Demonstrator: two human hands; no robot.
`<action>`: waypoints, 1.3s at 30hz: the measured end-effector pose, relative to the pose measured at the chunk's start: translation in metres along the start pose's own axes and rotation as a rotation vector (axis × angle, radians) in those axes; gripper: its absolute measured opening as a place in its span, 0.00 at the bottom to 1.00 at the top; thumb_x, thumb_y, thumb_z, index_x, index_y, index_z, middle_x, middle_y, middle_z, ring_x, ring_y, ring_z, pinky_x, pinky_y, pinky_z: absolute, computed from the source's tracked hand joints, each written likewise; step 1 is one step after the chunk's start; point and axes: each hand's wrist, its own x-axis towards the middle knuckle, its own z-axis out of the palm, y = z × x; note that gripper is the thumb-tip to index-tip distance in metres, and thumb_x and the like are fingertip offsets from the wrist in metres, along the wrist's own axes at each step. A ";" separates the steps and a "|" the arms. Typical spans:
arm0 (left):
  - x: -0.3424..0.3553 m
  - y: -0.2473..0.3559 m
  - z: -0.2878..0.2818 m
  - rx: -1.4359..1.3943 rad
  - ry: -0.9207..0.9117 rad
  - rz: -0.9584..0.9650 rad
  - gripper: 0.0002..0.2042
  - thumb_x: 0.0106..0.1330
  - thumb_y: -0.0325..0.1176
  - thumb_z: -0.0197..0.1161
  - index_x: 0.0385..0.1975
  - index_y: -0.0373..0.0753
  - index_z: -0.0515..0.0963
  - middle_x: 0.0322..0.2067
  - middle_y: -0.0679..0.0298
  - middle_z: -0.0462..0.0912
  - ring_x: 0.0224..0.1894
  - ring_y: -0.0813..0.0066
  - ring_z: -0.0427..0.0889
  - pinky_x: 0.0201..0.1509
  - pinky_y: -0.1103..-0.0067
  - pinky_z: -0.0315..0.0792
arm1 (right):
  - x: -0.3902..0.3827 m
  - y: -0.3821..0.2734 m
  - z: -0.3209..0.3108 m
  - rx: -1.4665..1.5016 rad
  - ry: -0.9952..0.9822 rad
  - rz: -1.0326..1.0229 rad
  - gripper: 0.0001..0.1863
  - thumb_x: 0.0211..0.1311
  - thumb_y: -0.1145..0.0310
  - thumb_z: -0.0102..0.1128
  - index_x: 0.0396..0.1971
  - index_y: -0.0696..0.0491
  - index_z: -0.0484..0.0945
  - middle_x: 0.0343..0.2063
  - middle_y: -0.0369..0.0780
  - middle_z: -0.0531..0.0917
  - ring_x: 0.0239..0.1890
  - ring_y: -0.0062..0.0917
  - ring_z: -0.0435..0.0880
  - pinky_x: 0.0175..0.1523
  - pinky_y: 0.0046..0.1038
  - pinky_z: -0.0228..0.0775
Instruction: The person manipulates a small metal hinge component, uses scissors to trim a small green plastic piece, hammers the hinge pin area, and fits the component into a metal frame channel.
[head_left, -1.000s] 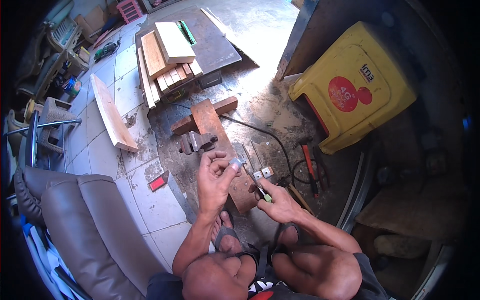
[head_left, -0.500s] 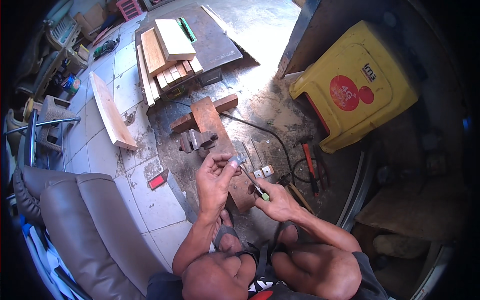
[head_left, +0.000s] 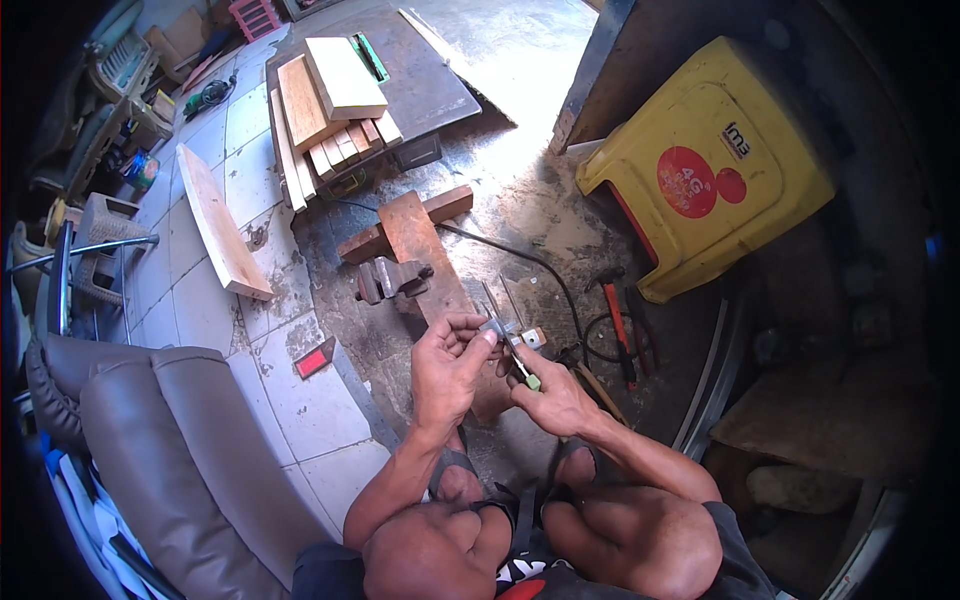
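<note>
Metal piece (head_left: 494, 327), small and grey, sits pinched in my raised left hand (head_left: 447, 368) fingers; my right hand (head_left: 551, 396) grips a green-handled screwdriver (head_left: 522, 366) against it.

- Small bracket (head_left: 497, 327) pinched in the left hand (head_left: 447, 368): bare grey metal with a dull shine.
- Screwdriver (head_left: 522, 368) in the right hand (head_left: 552, 396): thin metal shaft, green plastic handle.
- Vise (head_left: 388, 279): dark, matt, rough metal.
- Plank (head_left: 425, 255) under the vise: reddish, worn wood.
- Stacked boards (head_left: 330, 100): pale, smooth, unfinished wood.
- Stool (head_left: 715, 160): glossy yellow plastic.
- Floor (head_left: 290, 390): pale tiles, scuffed and dusty.
- Seat (head_left: 190, 450): grey leather-like cover, slightly glossy.
</note>
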 end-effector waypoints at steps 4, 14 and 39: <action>0.000 0.002 -0.001 0.023 -0.002 -0.010 0.10 0.68 0.22 0.64 0.46 0.26 0.75 0.38 0.57 0.83 0.37 0.77 0.85 0.43 0.81 0.81 | 0.000 -0.003 0.000 0.039 -0.024 0.053 0.29 0.58 0.67 0.55 0.61 0.54 0.68 0.40 0.54 0.82 0.44 0.48 0.83 0.53 0.42 0.72; 0.000 0.005 -0.002 0.018 0.018 -0.043 0.11 0.68 0.22 0.64 0.46 0.26 0.75 0.36 0.56 0.84 0.35 0.74 0.86 0.42 0.80 0.82 | 0.001 -0.001 0.004 0.068 -0.032 0.043 0.26 0.58 0.67 0.54 0.59 0.54 0.69 0.35 0.50 0.80 0.40 0.42 0.81 0.50 0.40 0.72; -0.003 0.007 0.000 0.021 0.035 -0.043 0.10 0.67 0.21 0.64 0.45 0.26 0.74 0.35 0.53 0.85 0.34 0.72 0.87 0.41 0.79 0.84 | -0.001 -0.003 0.002 -0.014 -0.009 -0.015 0.30 0.59 0.67 0.53 0.63 0.55 0.66 0.36 0.58 0.82 0.42 0.53 0.83 0.51 0.45 0.72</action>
